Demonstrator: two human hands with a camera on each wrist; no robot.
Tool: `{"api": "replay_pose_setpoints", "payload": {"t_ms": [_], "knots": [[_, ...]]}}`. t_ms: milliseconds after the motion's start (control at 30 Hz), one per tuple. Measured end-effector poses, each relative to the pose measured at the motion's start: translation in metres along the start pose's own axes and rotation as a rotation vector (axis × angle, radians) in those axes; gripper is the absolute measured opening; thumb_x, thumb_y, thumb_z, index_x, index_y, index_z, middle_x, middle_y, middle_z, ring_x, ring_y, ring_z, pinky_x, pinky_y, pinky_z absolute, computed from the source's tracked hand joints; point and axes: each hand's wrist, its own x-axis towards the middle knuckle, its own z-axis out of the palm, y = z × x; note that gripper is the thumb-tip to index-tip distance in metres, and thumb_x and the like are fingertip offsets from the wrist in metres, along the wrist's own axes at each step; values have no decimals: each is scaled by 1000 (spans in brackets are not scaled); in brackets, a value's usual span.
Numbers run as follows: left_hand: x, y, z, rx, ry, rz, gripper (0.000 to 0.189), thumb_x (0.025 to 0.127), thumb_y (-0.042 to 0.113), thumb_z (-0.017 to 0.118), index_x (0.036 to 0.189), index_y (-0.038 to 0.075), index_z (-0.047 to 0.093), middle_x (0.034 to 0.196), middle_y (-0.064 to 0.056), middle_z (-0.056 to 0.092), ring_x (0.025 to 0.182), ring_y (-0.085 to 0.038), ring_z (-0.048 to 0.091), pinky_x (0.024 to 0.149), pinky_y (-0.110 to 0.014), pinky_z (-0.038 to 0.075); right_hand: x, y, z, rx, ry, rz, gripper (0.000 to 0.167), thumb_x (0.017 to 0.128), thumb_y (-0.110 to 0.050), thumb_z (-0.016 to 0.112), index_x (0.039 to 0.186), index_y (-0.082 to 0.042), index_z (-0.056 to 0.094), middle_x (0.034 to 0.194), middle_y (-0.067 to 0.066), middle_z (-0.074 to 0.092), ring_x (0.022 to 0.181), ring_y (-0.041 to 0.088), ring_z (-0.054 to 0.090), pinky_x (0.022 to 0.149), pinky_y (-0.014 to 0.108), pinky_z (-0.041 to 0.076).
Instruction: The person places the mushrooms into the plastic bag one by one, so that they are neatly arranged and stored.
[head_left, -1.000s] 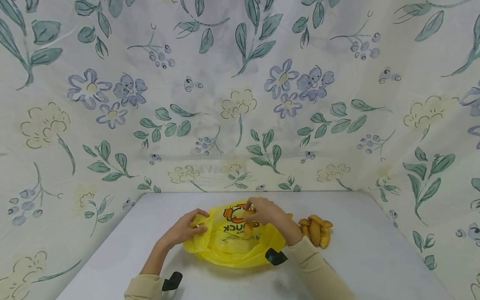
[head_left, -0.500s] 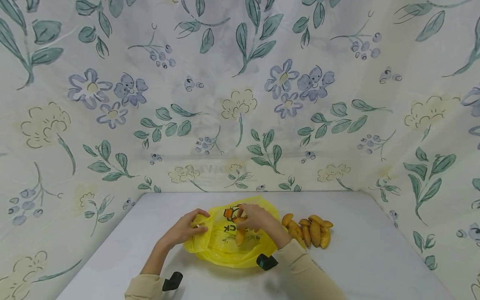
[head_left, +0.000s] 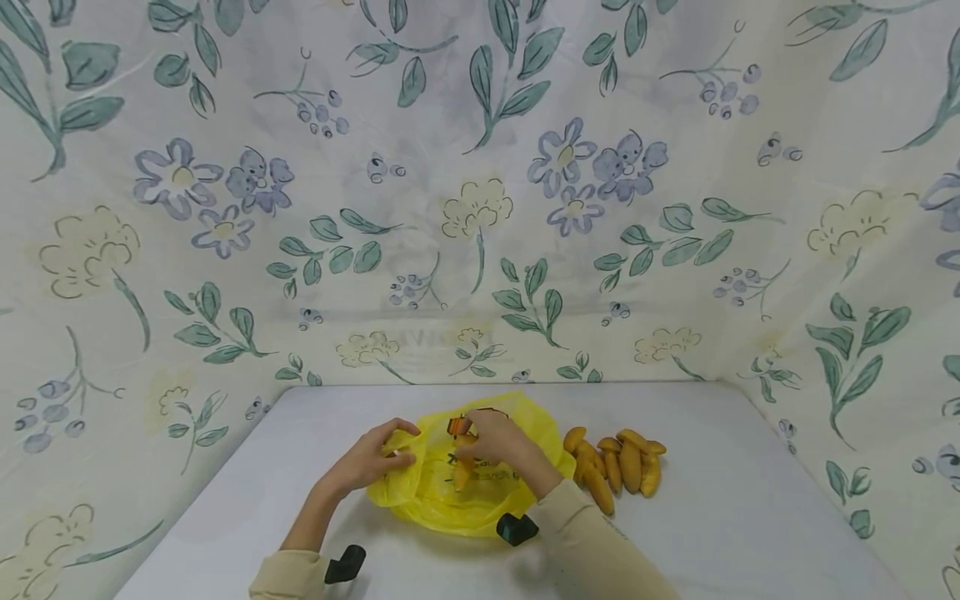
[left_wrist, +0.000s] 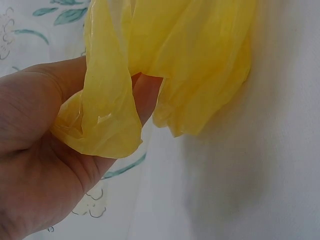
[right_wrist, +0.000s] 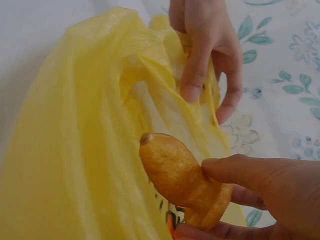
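Mushroom, plump and orange-brown, sat pinched in the person's right hand, thumb along one side and fingers along the other. Taking twelve as the far side of the table, I saw it hanging from those fingertips toward seven o'clock, its narrow end down and its broader end by the fingers. Behind it was the printed wall of a yellow bag; whether the mushroom touched the plastic I couldn't tell.

At the bag's nine-to-ten o'clock edge, the left hand pinched the rim, thumb inside the mouth and fingers outside. From that hand, the held mushroom lay just beyond, toward three o'clock, the two well within the bag's width.

More mushrooms lay bunched on the table at about three o'clock from the right hand, just beside the bag, most of them touching neighbours. A black device jutted from the right sleeve, toward nine o'clock. Flowered cloth rose beyond twelve.
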Motion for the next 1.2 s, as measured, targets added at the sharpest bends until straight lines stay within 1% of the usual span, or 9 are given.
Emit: {"api": "replay_pose_setpoints", "payload": {"t_ms": [67,200,333,467,600,733,833,1067,1200], "knots": [[0,0,0,-5,-5,9,34,91,20,70,122,14,58,138,-14,54,114,-27,49,96,-45,44,1,-1,3,10,14,-18,26,86,-23,75,105,-9,62,88,3,64,57,15,55,55,33,54],[0,-1,-1,-5,-9,24,34,91,20,70,122,14,58,138,-15,54,115,-27,49,97,-47,44,4,-4,10,21,20,-30,24,87,-22,74,104,-10,62,85,1,63,58,12,53,51,25,48],[0,-1,0,-5,-9,36,33,91,20,70,121,14,58,137,-14,55,114,-27,49,96,-46,44,8,-6,17,0,24,-26,26,86,-24,73,105,-11,62,92,0,65,62,12,54,53,24,47],[-1,1,1,-8,-11,46,33,91,19,70,121,13,58,136,-15,55,113,-28,49,94,-44,44,12,-9,21,-54,46,-19,27,86,-28,74,106,-12,64,100,1,67,71,12,56,62,26,49],[-1,0,1,6,-3,52,33,91,19,70,121,13,58,136,-15,55,114,-28,49,96,-46,44,15,-9,24,-82,70,-6,27,86,-29,74,107,-13,64,106,2,68,81,12,57,70,26,50],[-1,-1,1,9,1,41,33,91,20,70,121,14,59,138,-15,55,117,-29,49,99,-51,43,15,-10,27,-74,82,4,27,87,-27,73,107,-12,64,106,2,68,80,13,58,66,26,50],[-2,-1,1,-2,-1,33,33,91,19,70,121,13,59,138,-15,55,118,-29,49,100,-51,43,14,-11,28,-71,81,7,27,86,-26,73,107,-12,65,105,2,68,78,13,58,65,26,49],[-1,0,3,2,-1,36,33,89,19,71,120,14,59,134,-13,56,113,-27,49,94,-44,44,18,-15,29,-80,67,23,27,88,-26,72,108,-10,65,103,2,68,80,12,55,72,27,49],[0,1,3,4,3,24,34,89,18,72,120,14,59,134,-13,57,112,-27,49,94,-43,45,20,-16,33,-48,48,58,26,88,-24,73,108,-10,63,99,4,66,68,13,55,60,26,48]]}}
